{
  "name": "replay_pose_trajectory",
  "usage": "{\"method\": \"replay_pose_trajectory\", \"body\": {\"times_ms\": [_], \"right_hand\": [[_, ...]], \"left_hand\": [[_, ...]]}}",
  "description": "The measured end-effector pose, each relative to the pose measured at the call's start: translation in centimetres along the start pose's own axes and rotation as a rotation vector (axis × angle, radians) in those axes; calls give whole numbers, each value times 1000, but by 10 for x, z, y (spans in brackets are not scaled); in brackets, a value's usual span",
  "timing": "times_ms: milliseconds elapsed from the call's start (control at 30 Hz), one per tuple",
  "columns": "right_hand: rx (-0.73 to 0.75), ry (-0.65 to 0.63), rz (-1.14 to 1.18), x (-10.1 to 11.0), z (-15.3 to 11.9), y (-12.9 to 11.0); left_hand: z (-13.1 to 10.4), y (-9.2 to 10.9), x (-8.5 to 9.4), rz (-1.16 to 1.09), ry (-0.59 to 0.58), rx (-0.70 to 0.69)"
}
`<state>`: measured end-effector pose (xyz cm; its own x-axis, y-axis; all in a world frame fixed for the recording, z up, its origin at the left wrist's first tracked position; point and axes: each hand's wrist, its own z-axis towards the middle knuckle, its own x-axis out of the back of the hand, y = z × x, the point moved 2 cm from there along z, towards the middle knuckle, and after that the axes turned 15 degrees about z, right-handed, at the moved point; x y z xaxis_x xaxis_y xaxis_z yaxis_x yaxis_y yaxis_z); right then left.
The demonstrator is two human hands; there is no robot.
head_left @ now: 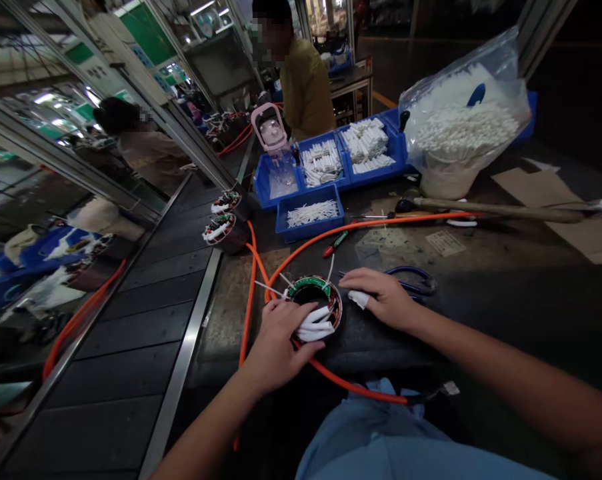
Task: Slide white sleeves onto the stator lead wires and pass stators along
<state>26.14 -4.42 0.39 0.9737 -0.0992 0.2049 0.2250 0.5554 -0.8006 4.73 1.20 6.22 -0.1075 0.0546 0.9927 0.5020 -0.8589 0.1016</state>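
A ring-shaped motor stator point(337, 308) with copper windings lies on the bench in front of me. A green strip point(301, 285) shows along its far inner side, and thin white cable ties stick up from its rim. Thick white sleeves point(315, 327) lie across its near side. My left hand point(285, 333) grips the stator from the left, thumb and fingers around the sleeves. Just right of the stator, my right hand point(381, 297) has its fingers apart, with a white wrap on the thumb. Blue-handled cutters point(415, 275) lie right behind it, partly hidden.
Blue bins point(311, 223) of white sleeves and ties stand at the back, beside a bulging plastic bag point(465, 127). Orange hoses point(248, 313) loop around the stator. More stators point(225, 230) sit by the conveyor point(125, 347). A mallet point(495, 208) and two co-workers are beyond.
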Motion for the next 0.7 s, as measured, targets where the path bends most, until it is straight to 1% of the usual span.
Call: {"method": "replay_pose_trajectory", "body": {"times_ms": [100,167,267,333,400,500,533,600,700], "right_hand": [[75,-51,-64,-10,-16,0],[111,-65,-97,-16,-20,-2],[136,-22,-137,-18,-13,-6],[158,-25,-159,-19,-5,-9],[184,-83,-202,-19,4,-12],[215,-217,-318,-15,15,-16],[208,-252,-354,-12,18,-17],[144,-283,-377,-4,24,-18],[-34,-218,-264,6,32,-19]], "left_hand": [[-1,-1,0,7,8,-8],[-1,0,-1,9,14,-12],[0,0,-3,10,20,-14],[0,0,-2,4,21,-9],[0,-2,1,-30,5,-3],[1,-3,8,-147,-52,10],[2,-3,10,-190,-66,27],[3,-5,12,-264,-75,84],[2,-8,8,-356,-66,190]]}}
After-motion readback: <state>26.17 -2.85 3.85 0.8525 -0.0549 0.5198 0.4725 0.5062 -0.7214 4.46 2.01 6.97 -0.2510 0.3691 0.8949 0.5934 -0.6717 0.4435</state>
